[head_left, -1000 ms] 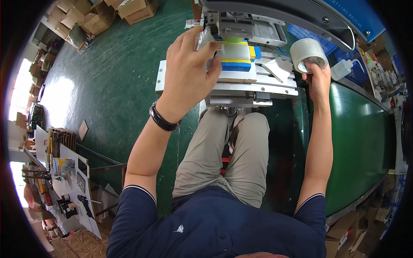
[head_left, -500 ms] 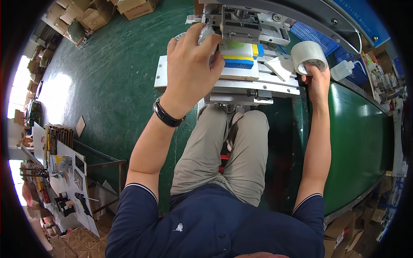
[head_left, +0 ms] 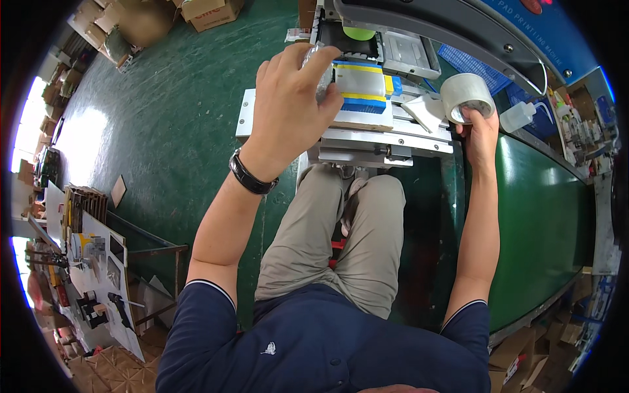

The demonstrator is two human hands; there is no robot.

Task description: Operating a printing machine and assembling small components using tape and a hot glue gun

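My left hand (head_left: pixel 288 108), with a watch on its wrist, is curled at the left end of the machine's work fixture. Its fingers close round a clear, shiny plastic piece (head_left: pixel 322 71), mostly hidden by the hand. Just right of it sits the fixture (head_left: pixel 362 82), a pale block edged with blue and yellow tape on a white board. My right hand (head_left: pixel 481 128) grips a wide roll of clear tape (head_left: pixel 466 90), its thumb inside the core. A pale green printing pad (head_left: pixel 358 33) hangs behind the fixture over a dark plate (head_left: pixel 337 40).
A folded white cloth (head_left: pixel 422 112) lies on the metal rails left of the tape roll. Further right are a spouted plastic bottle (head_left: pixel 517 116), a blue basket (head_left: pixel 475 65) and a green tabletop (head_left: pixel 540 223). The machine's grey frame (head_left: pixel 445 29) arches overhead; cardboard boxes (head_left: pixel 209 13) stand far left.
The printing pad and its metal holder have moved back off the fixture, uncovering its top. Both hands keep their holds and have barely shifted.
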